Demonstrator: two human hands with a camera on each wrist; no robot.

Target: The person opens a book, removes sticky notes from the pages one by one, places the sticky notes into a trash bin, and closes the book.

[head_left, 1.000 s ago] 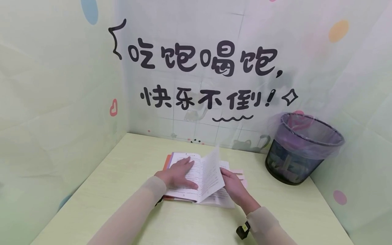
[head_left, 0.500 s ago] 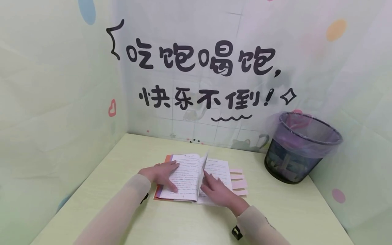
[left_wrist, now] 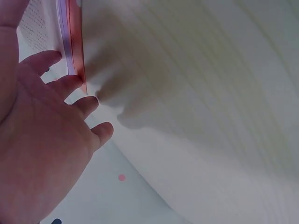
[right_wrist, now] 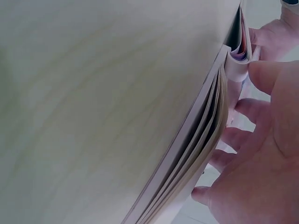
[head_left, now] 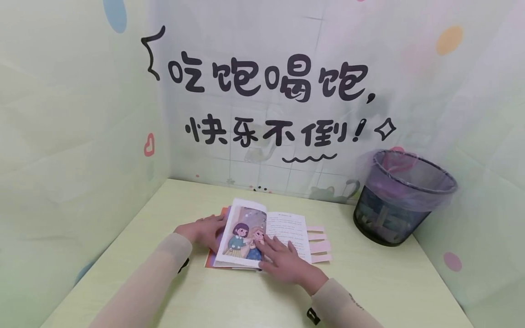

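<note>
An open book [head_left: 285, 225] lies on the table, with a picture of two cartoon figures on its left page [head_left: 238, 248] and print on the right one. The picture page's outer edge is a little raised. My right hand [head_left: 285, 263] rests on the book near the fold, fingers spread over the picture's lower corner. In the right wrist view its thumb and fingertips [right_wrist: 232, 138] lie along the pages. At the book's left edge is my left hand [head_left: 208, 231], fingers extended. The left wrist view shows its fingertips beside the orange and purple cover edges [left_wrist: 74, 42].
Pink paper tabs [head_left: 320, 246] stick out from the book's right side. A dark waste bin [head_left: 387, 216] with a purple liner stands at the back right of the pale table [head_left: 180, 205]. Printed fabric walls [head_left: 262, 100] enclose the table at the back and sides.
The loose page has turned over from right to left, revealing the picture. My right hand has moved left to the fold. My left hand has slid left off the page to the book's edge.
</note>
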